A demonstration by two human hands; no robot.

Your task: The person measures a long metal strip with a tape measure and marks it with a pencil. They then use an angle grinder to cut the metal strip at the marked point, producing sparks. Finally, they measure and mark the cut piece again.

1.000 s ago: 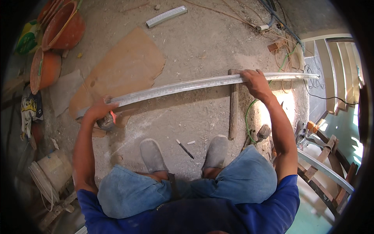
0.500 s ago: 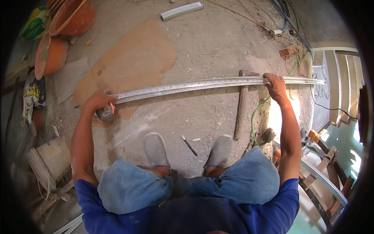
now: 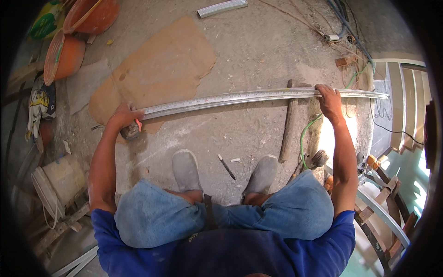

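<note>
A long silver metal channel [image 3: 258, 96] stretches across in front of me, slightly raised at its right part over a piece of wood [image 3: 288, 131]. My left hand [image 3: 122, 117] is closed at the channel's left end, gripping a tape measure [image 3: 131, 132] with a dark round case and a red part. Its marked blade lies along the channel's length. Toward the far right, my right hand [image 3: 329, 100] is closed over the channel and blade, fingers across the top. Between my shoes lie a dark marker [image 3: 226, 167] and a small white stick [image 3: 235, 159].
Brown cardboard [image 3: 157, 69] lies beyond the channel at left, near orange tubs [image 3: 64, 57]. A dirty white bucket [image 3: 64, 180] rests on its side at left. A short metal piece [image 3: 222, 8] lies at the far side. A green cable [image 3: 302, 138] runs at right.
The whole view has shifted slightly. Both hands keep their hold, and the channel with the tape along it stays in nearly the same place.
</note>
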